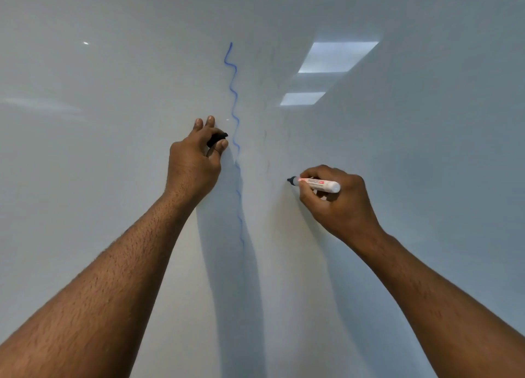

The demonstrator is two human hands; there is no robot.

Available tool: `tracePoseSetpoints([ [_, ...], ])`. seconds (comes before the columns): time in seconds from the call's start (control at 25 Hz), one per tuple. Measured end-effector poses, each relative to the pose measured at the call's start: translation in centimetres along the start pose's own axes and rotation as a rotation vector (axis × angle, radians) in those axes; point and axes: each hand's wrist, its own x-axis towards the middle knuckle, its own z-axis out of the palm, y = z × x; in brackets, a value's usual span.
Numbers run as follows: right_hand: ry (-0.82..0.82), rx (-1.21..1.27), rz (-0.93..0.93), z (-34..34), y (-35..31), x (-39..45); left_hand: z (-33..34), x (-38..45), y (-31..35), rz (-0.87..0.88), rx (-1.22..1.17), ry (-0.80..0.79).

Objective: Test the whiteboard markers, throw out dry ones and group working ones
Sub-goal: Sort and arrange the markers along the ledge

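Gripping the marker (318, 183) in my right hand (338, 201), I am aiming its tip at the whiteboard (113, 150), right of the blue squiggle (234, 104). Left hand (193, 161) is pinching the cap (217, 139). Pressing firmly should prove a dry nib.

We have one view only, from a wide-angle camera worn on the head. It faces straight at a whiteboard (113, 178) from close range, so the board fills the whole picture and none of its edges show. Our two forearms enter from the bottom corners and reach forward and up toward the middle, the left hand (196, 156) a little higher than the right hand (338, 201). Ceiling lights (338, 56) reflect in the board, upper right. With no second view, nothing is shared.
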Motion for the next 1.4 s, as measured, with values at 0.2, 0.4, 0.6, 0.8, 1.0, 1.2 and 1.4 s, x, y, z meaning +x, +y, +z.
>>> tracePoseSetpoints([
  [0.2,-0.072,-0.04,0.022,0.5,0.9,-6.0,0.1,-3.5,-0.9,-0.023,-0.012,-0.043],
  [0.4,-0.192,-0.039,0.249,0.3,0.9,-11.6,0.3,-8.5,-1.7,-0.127,-0.094,-0.094],
  [0.6,-0.1,0.432,0.911,-0.6,-0.3,-20.1,1.4,-20.4,-3.4,-0.385,-0.185,-0.253],
  [0.8,-0.085,0.741,1.352,-1.8,-1.4,-31.1,2.3,-37.3,-3.1,-0.979,-0.562,-0.461],
  [1.0,-0.123,0.887,1.627,-3.4,-3.4,-39.9,1.9,-47.0,-1.3,-1.503,-0.832,-0.496],
  [1.2,-0.209,0.794,1.633,-4.2,-5.0,-43.2,1.9,-50.7,-0.2,-1.72,-0.894,-0.486],
  [1.4,-0.231,0.693,1.677,-4.2,-4.3,-44.1,2.3,-52.1,0.3,-1.782,-0.857,-0.538],
])
